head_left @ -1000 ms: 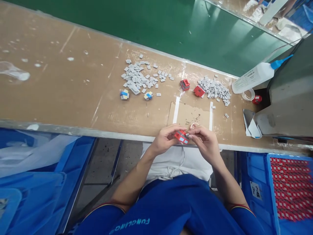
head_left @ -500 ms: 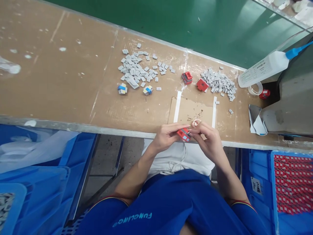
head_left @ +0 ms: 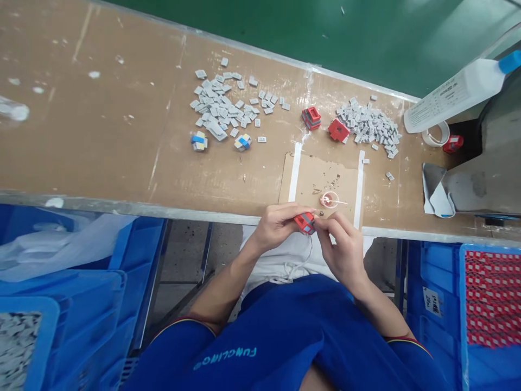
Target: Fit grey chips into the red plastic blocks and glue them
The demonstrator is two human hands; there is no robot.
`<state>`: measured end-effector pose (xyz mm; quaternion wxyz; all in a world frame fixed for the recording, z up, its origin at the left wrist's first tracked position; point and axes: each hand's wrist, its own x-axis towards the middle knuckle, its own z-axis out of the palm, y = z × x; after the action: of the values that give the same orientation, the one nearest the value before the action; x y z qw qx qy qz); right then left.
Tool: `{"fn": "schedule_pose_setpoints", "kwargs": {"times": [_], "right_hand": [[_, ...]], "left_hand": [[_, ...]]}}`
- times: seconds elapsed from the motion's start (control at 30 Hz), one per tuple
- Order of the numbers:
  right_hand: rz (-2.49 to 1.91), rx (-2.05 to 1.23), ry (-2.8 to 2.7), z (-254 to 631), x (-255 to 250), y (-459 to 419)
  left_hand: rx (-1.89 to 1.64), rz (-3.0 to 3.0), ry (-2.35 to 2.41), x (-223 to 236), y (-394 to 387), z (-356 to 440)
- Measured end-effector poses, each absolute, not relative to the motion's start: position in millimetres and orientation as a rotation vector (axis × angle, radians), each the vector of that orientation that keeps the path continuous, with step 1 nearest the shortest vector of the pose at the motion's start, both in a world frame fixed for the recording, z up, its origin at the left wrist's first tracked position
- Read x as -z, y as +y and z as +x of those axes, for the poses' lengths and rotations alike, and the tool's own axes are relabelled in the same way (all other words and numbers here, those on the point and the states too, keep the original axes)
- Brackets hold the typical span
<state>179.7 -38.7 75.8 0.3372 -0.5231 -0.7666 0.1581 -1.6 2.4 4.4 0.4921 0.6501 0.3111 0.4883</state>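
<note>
Gripping the red block (head_left: 303,223) by its left end, your left hand (head_left: 274,227) holds it over the front edge of the worktop (head_left: 211,190). Your right hand (head_left: 344,244) brings thumb and fingertips to the block's right side; whether they pinch a small part there, I cannot tell. To work neatly, I would brace the block firmly with the left fingers and press squarely and gently with the right, so that nothing tilts or skids. Just beyond the right fingertips, the small cup (head_left: 324,201) stands on the cardboard sheet (head_left: 309,171), near enough to be knocked by your knuckles. Farther out, one heap of grey tiles (head_left: 370,126) lies beyond your right hand, another ahead-left of your left.
</note>
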Motion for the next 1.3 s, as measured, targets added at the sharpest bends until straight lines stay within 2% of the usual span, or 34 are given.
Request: {"fn": "schedule_pose_setpoints", "kwargs": {"times": [0.33,0.5,0.77,1.0,1.3], "right_hand": [[-1.287,-0.747,-1.797,195,-62,-37],[-1.233,-0.678,-1.826,196,-65,-30],[-1.237,-0.687,-1.992,203,-74,-24],[-1.261,-0.524,-2.003,194,-71,-31],[-1.280,-0.567,-1.900,188,-61,-32]], "left_hand": [[-1.068,1.477,0.680,-6,6,-5],[-1.128,1.403,0.716,-1,3,-4],[-1.008,1.362,0.679,-7,3,-5],[-1.036,1.271,0.683,-9,3,-3],[-1.074,1.370,0.673,-8,6,-6]]}}
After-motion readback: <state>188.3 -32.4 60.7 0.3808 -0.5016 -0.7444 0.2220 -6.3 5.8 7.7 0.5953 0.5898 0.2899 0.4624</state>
